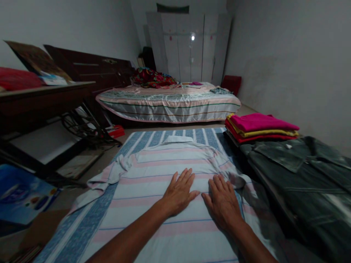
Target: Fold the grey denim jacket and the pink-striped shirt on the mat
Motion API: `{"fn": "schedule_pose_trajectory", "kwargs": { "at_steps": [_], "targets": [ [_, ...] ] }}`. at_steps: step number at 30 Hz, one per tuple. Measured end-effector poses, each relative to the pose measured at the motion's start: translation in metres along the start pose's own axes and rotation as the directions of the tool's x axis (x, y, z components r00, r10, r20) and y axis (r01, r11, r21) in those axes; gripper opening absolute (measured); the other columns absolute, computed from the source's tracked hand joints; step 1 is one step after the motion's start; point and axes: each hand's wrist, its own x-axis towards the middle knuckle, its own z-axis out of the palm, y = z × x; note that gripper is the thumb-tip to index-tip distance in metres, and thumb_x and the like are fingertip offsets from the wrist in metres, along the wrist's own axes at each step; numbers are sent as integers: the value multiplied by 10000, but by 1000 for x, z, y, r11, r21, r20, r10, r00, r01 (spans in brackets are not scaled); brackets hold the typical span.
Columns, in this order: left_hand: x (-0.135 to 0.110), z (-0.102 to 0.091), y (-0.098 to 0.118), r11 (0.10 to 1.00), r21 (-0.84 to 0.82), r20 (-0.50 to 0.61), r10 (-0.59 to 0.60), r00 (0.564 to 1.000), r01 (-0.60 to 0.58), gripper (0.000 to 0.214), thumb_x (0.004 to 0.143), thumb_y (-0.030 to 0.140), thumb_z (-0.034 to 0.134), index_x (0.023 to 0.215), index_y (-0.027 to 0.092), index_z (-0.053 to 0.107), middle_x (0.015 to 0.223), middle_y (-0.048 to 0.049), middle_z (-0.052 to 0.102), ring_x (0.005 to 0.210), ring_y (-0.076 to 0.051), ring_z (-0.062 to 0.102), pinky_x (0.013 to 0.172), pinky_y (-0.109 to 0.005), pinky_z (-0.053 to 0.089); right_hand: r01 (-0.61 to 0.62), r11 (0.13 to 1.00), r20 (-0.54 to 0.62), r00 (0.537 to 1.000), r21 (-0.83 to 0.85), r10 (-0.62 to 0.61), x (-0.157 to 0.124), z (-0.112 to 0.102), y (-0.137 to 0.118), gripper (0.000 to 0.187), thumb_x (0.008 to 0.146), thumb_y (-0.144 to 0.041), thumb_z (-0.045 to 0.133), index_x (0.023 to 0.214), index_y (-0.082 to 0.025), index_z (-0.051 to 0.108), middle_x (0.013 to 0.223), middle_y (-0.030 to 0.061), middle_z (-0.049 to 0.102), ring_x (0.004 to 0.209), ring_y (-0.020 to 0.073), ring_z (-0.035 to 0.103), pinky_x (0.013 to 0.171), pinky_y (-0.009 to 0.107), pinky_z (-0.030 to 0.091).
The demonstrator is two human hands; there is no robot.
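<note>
A white shirt [153, 184] with pink bands and thin blue lines lies spread out, its collar [178, 139] at the far end. Its sleeves stretch to both sides, the left one rumpled. Beneath it is a blue cloth [134, 144] with white stripes. Palm down near the shirt's middle, my left hand [179, 193] rests with fingers stretched out. My right hand [222, 199] also lies flat on the shirt, closer to its right edge, fingers extended. Neither hand grips the fabric.
To the right are a stack of folded clothes [260, 126] in pink, yellow and red and a dark green denim jacket [298, 175]. A sewing-machine table [46, 96] and a blue box [23, 193] stand left. Behind are a bed [170, 106] and a wardrobe [185, 54].
</note>
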Motion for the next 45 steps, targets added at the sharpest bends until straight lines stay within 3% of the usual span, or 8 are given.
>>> {"fn": "schedule_pose_trajectory", "kwargs": {
  "at_steps": [6,16,21,25,32,35,39,45],
  "targets": [
    [-5,-4,5,1000,-29,74,5,997,-3,668,913,581,257,1453,187,276,1544,-93,152,1427,-229,82,1141,-481,70,-12,1000,-9,1000,15,12,0,-2,-3,466,900,-417,440,1253,-126,532,1376,151,461,1317,315,328,1052,488,252],
    [22,-1,10,999,-30,43,-19,999,21,614,927,503,273,1447,176,285,1537,-93,186,1424,-223,100,1137,-486,100,-19,999,-17,1000,46,19,1,-10,-5,449,896,-382,462,1254,-120,531,1373,157,464,1320,313,329,1058,491,255],
    [30,-5,10,999,-49,14,-19,1000,20,587,939,500,221,1416,180,344,1523,-110,239,1414,-219,158,1133,-467,135,27,999,-124,992,47,-21,0,-10,-10,448,892,-349,479,1272,-114,513,1393,167,437,1320,316,333,1081,505,225],
    [60,-16,12,999,-46,-38,-6,999,4,541,952,426,219,1390,148,374,1509,-126,276,1407,-217,188,1131,-440,162,144,986,-140,981,86,-131,-1,-8,-16,383,905,-299,458,1249,-145,528,1357,124,488,1292,277,384,1096,461,242],
    [138,-21,9,998,-47,-40,-43,998,41,526,951,398,247,1364,103,385,1478,-151,337,1381,-213,263,1114,-360,207,105,988,-84,992,112,-96,-2,-3,-16,354,909,-330,459,1204,-158,553,1325,124,515,1280,280,401,1086,466,269],
    [159,-15,6,994,-48,-48,-100,994,98,497,946,384,263,1351,127,394,1485,-146,325,1385,-235,250,1106,-438,200,110,988,-95,990,112,-99,-1,-3,-16,367,916,-342,446,1207,-144,551,1325,133,514,1281,283,398,1085,467,269],
    [170,-6,6,990,-51,-73,-134,988,131,504,946,385,254,1377,141,343,1505,-151,278,1401,-257,193,1097,-516,163,98,984,-75,993,148,-87,-1,-5,-16,368,927,-360,421,1191,-145,560,1330,130,509,1286,277,392,1093,463,253],
    [162,0,14,993,-36,-173,-116,978,111,471,955,364,227,1329,144,411,1479,-134,336,1380,-224,250,1106,-426,198,88,980,-43,996,181,-81,1,-10,-17,355,918,-355,438,1174,-143,563,1327,138,507,1283,280,388,1094,471,238]
  ]
}}
